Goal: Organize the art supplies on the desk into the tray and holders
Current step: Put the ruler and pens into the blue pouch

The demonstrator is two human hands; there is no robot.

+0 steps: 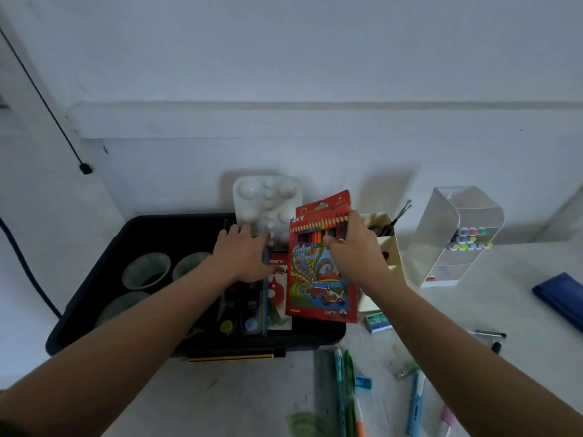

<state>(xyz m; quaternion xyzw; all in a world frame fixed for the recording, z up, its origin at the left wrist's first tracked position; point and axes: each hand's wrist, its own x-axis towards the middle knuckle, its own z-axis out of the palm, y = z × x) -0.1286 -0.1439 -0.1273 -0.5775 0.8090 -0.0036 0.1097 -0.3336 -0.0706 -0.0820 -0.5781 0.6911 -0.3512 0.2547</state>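
White desk [448, 313], black tray [164, 228], pens [348, 376], staple box [377, 322]

right hand [353, 247] grips pencil box [318, 279] | left hand [243, 257] — touches palette [268, 200]

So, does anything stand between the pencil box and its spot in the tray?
Partly. The pencil box, held by the right hand, is at the right end of the tray, overlapping a smaller red-and-white pack on its left. The left hand lies on the palette behind. Nothing else visible.
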